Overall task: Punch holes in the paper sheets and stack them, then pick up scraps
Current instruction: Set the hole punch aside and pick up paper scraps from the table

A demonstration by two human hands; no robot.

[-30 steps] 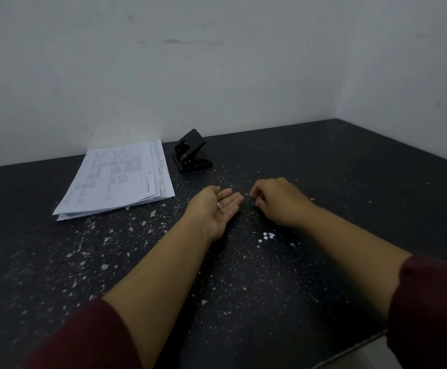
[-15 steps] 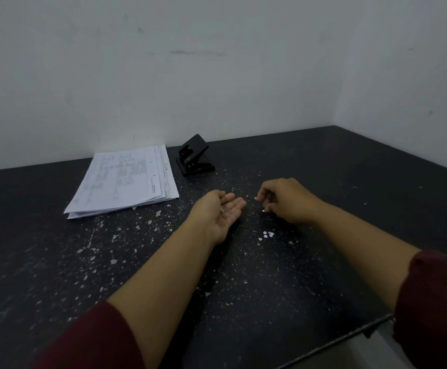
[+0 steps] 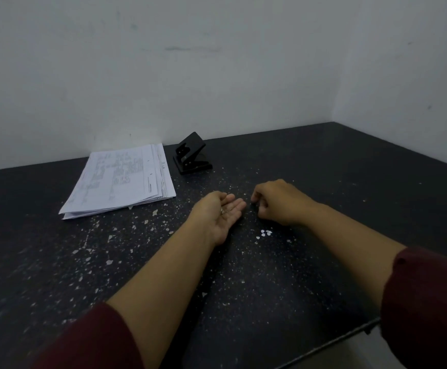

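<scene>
A stack of printed paper sheets [image 3: 121,179] lies at the back left of the dark speckled table [image 3: 323,182]. A black hole punch [image 3: 192,153] stands just right of the stack. My left hand [image 3: 221,213] rests palm up in the middle of the table, cupped, with a few small paper scraps [image 3: 222,211] lying in it. My right hand [image 3: 276,201] hovers just to its right, fingers curled and tips pinched together low over the table. A small cluster of white punched scraps [image 3: 265,233] lies on the table below my right hand.
White walls meet in a corner at the back right. The table's front edge [image 3: 331,342] runs diagonally at the lower right. Pale flecks in the table surface look much like scraps. Dark red sleeves cover both upper forearms.
My right hand has drawn a little to the right, away from my left palm. The camera has tilted slightly, so everything sits a bit lower. My left hand stays cupped.
</scene>
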